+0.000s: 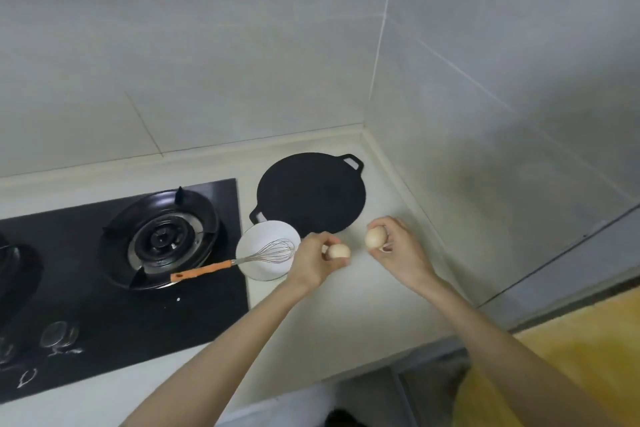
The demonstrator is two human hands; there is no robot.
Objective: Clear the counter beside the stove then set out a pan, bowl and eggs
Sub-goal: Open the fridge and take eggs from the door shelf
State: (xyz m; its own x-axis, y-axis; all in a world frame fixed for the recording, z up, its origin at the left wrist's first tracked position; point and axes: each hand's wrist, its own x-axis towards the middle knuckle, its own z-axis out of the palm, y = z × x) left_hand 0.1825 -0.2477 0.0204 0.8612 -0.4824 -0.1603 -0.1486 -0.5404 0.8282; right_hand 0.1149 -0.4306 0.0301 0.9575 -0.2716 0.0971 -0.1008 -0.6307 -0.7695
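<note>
1. We hold the first egg (338, 251) in our left hand (317, 258), fingers curled round it, just above the counter (363, 305) and close beside the bowl (263, 270).
2. Our right hand (398, 246) grips the second egg (375, 237) the same way. The two eggs are near each other but apart, probably so the shells do not knock.
3. The pan (311, 192) lies flat in the counter's corner, right of the stove (162, 236) and just behind the bowl, handy for the burner, we judge.
4. The whisk (207, 270) rests its head in the bowl, with its orange handle out over the stove's black top.
5. Pan and bowl look set out, but the eggs are not yet down. Being round, they may roll, so a spot against the bowl would suit.
</note>
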